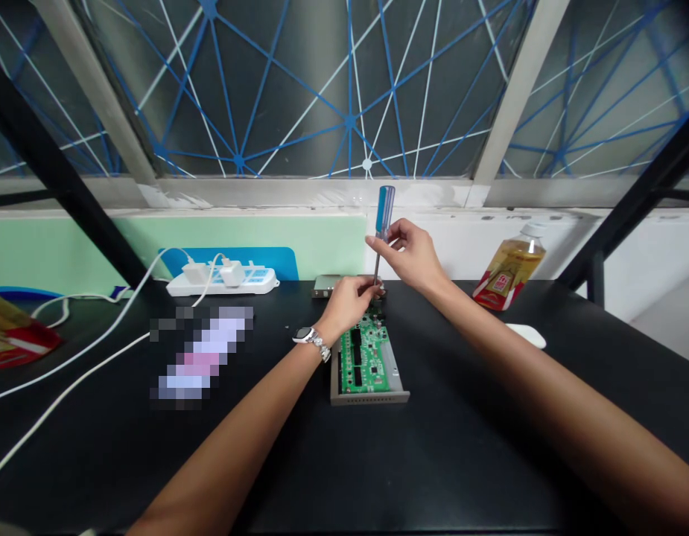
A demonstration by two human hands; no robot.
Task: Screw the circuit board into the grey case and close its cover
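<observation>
Where the black table (489, 447) holds an opened metal case with a green circuit board (365, 357), the right hand (414, 257) pinches a blue-handled screwdriver (382, 227) upright over the board's far edge, apparently for driving straight down. The left hand (349, 298), fingers closed around the shaft, steadies its tip there.

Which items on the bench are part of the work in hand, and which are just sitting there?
In use:
- screwdriver, held upright by the right hand
- green circuit board in its open metal case
- left hand, at the screwdriver tip on the board's far end

Lying about:
- power strip with white chargers
- drink bottle
- white mouse
- red packet
</observation>
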